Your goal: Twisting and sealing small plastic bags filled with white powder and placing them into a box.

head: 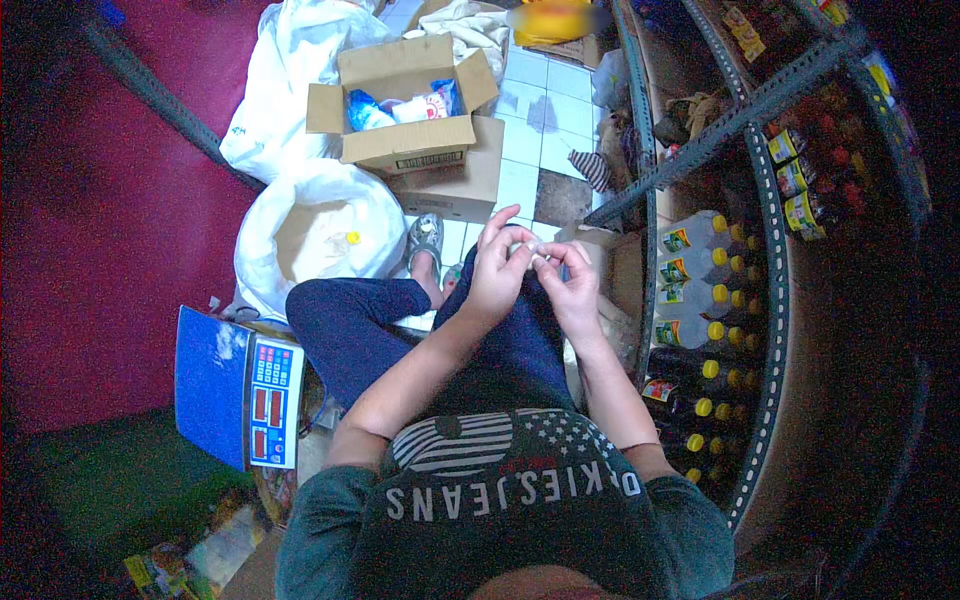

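Above my right thigh, my left hand and my right hand meet with their fingertips together. Between them is a small whitish item, perhaps the tied neck of a small plastic bag; the fingers hide most of it. Thumbs and index fingers of both hands pinch it. To the left of my legs stands a large white sack with its rim rolled down, holding pale granular or powdery contents and a small yellow thing. Beyond my hands, an open cardboard box holds filled plastic packets.
A blue digital scale is at the left. Another white sack stands behind the open one. Metal shelving with yellow-capped bottles rises close on the right. A striped cloth lies on the tiled floor.
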`<action>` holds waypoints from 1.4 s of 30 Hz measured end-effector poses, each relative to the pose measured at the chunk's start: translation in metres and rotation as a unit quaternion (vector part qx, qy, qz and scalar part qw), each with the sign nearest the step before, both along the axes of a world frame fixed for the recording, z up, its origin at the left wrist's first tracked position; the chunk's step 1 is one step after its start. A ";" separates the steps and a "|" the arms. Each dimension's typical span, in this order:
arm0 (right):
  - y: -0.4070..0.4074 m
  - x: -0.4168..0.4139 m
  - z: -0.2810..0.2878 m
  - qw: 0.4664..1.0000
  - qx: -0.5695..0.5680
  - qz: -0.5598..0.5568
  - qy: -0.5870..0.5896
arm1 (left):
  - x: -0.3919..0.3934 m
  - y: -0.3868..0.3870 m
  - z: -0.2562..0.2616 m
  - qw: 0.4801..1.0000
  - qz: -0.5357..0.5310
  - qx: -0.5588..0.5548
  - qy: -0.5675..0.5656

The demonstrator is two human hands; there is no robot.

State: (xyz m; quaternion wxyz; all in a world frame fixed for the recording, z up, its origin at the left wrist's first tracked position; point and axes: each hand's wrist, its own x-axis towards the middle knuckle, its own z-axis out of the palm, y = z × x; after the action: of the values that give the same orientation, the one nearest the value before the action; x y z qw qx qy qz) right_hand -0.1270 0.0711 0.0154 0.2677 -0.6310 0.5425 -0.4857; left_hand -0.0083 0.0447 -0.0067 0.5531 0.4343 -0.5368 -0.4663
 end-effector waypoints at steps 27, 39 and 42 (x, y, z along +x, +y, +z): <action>-0.014 -0.012 -0.006 0.982 -0.082 -0.065 0.154 | -0.013 -0.013 -0.008 0.995 -0.086 0.015 0.052; -0.011 -0.010 0.008 0.956 -0.165 -0.061 0.236 | -0.021 -0.016 -0.012 0.973 -0.071 0.093 0.199; -0.015 -0.009 0.003 0.974 -0.142 -0.043 0.173 | -0.015 -0.020 -0.010 0.999 0.012 -0.045 -0.010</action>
State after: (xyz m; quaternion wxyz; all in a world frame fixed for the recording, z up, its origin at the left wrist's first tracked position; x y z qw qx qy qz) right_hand -0.1357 0.0559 0.0186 0.0565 -0.7133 0.5326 -0.4520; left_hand -0.0229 0.0248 -0.0163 0.5725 0.4201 -0.5573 -0.4304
